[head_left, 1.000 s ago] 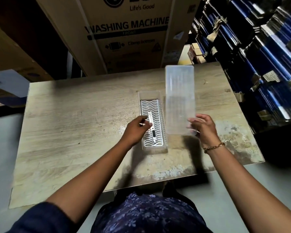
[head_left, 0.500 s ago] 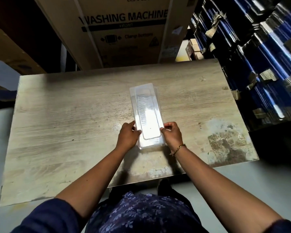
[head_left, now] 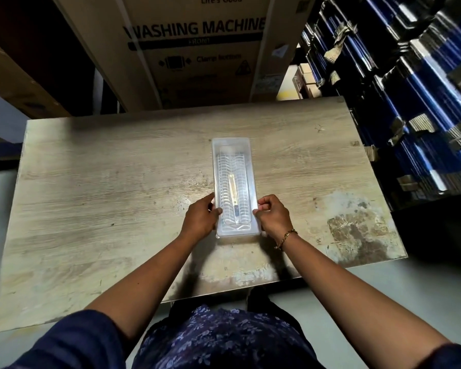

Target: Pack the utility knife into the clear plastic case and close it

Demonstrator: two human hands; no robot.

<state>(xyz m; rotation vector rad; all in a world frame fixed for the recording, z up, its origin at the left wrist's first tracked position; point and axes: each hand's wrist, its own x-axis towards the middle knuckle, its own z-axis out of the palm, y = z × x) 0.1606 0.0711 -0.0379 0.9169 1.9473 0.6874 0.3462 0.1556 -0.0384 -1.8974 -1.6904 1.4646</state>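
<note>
The near end of the clear plastic case (head_left: pixel 233 187) is pinched between the left hand (head_left: pixel 200 218) and right hand (head_left: pixel 273 217). Even downward pressure is best applied along both edges, the utility knife (head_left: pixel 233 194) being inside, beyond the fingers.

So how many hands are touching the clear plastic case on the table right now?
2. The left hand presses the near-left edge of the clear rectangular plastic case, and the right hand presses its near-right edge. The utility knife lies inside, under the lid.
</note>
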